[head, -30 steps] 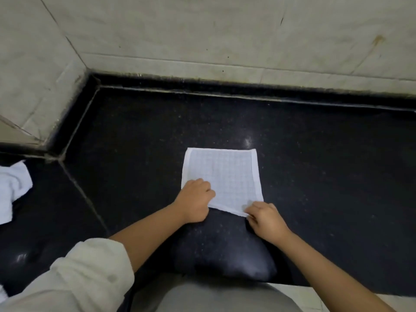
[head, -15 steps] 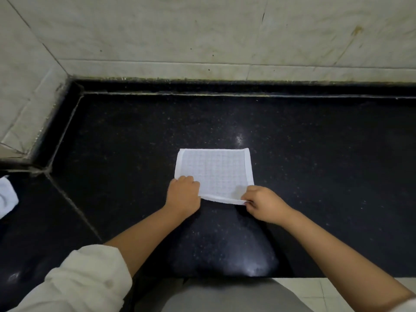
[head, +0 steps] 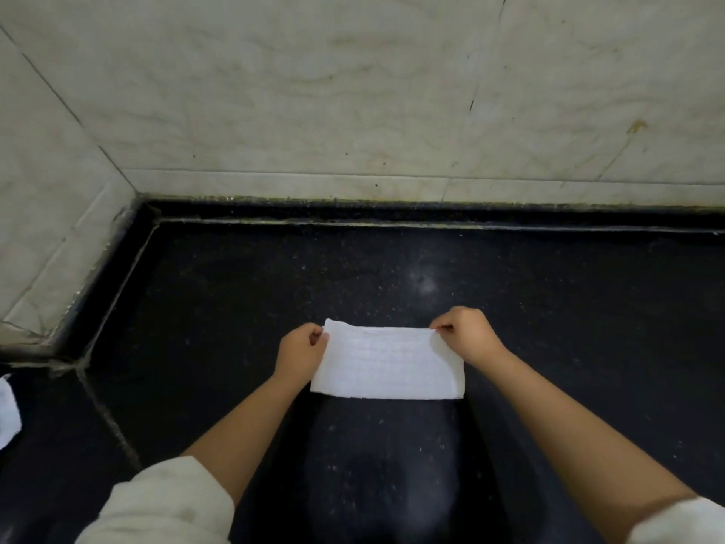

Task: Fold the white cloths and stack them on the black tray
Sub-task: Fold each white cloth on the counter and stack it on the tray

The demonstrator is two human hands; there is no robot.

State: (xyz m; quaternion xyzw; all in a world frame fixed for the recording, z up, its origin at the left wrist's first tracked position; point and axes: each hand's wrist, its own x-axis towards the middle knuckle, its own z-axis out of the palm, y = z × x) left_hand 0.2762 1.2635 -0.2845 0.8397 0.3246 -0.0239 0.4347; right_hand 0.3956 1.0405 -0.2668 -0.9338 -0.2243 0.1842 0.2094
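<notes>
A white cloth [head: 388,365] lies on the black stone counter [head: 549,327], folded in half into a wide rectangle with the fold along its near edge. My left hand [head: 301,352] pinches its far left corner. At the far right corner, my right hand [head: 467,337] pinches the cloth between thumb and fingers. Another white cloth [head: 8,412] shows partly at the left edge of the view. No black tray is in view.
A pale marble wall [head: 353,92] rises behind the counter and turns a corner at the left. A raised black ledge [head: 392,214] runs along the wall's foot. A seam [head: 106,414] crosses the counter at the left.
Both hands lifted the cloth's near edge and carried it away from me onto the far edge, folding the square in half. The view tilted upward.
</notes>
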